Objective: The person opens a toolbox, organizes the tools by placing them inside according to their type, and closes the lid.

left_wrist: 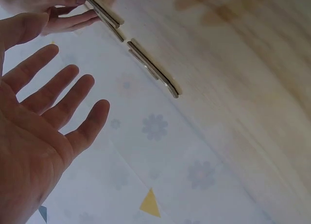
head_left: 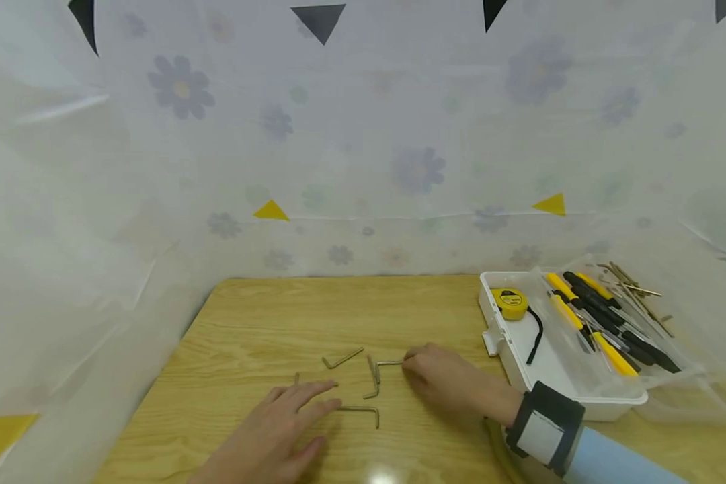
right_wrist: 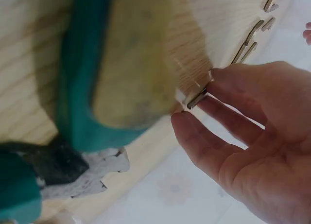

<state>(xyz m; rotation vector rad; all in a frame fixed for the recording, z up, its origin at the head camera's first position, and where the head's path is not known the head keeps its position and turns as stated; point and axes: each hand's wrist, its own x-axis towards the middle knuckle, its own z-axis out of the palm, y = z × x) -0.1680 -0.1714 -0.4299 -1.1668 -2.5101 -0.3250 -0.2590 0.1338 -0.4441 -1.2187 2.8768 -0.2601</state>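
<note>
Several L-shaped hex keys lie on the wooden table (head_left: 290,316). My right hand (head_left: 444,376) pinches the end of one hex key (head_left: 390,363) at the table surface; its fingers curl round that end in the right wrist view. Another hex key (head_left: 373,386) lies across the bent end of the held one. Left of centre, my left hand (head_left: 284,430) is spread palm down over the table, with a hex key (head_left: 363,409) showing beyond its fingertips and another partly hidden behind it. Farther back lies one more hex key (head_left: 343,358).
At the right stands a white toolbox (head_left: 505,349) with a tape measure (head_left: 511,304) inside. Its clear lid tray (head_left: 690,356) bears yellow-and-black screwdrivers (head_left: 605,316). A green-handled tool with a metal head (right_wrist: 104,170) lies beneath my right wrist. Patterned sheeting (head_left: 363,134) hangs behind the table.
</note>
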